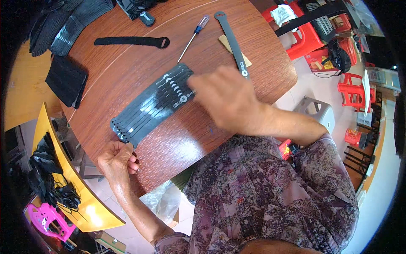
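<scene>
Item: row of black straps, laid side by side on the round wooden table; I take this row as my landmark.

- Left hand: at the row's near end, fingers curled and pinching the strap tips at the table edge, apparently to keep the row aligned.
- Right hand: over the row's far end, fingers loosely spread, holding nothing I can see; blurred, contact uncertain.
- Single grey strap: beyond the row's far end, lying apart.
- Screwdriver: beyond the row, just beside that strap.
- Black loop strap: beyond the row, toward the left.
</scene>
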A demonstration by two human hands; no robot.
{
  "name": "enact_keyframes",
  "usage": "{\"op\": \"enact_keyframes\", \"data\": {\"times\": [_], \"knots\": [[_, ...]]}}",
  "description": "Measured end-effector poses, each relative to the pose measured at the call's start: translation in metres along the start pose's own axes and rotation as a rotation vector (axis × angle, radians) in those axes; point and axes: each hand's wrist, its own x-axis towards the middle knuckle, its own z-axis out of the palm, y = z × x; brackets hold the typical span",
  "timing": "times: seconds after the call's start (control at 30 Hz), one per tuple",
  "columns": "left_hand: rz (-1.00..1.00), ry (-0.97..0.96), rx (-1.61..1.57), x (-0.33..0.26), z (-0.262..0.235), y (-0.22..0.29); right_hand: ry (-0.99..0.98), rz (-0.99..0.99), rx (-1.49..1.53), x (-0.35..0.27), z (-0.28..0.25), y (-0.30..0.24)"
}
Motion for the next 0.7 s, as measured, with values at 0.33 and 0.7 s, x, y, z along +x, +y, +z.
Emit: {"op": "enact_keyframes", "data": {"times": [0.33,0.7], "knots": [[0.074,0.073,0.009,-0.005,0.011,0.011,-0.068,-0.299,-0.081,-0.016,0.026,-0.004],[0.134,-0.009,-0.06,-0.01,0.005,-0.005,0.21,0.457,0.052,-0.034,-0.038,0.072]]}}
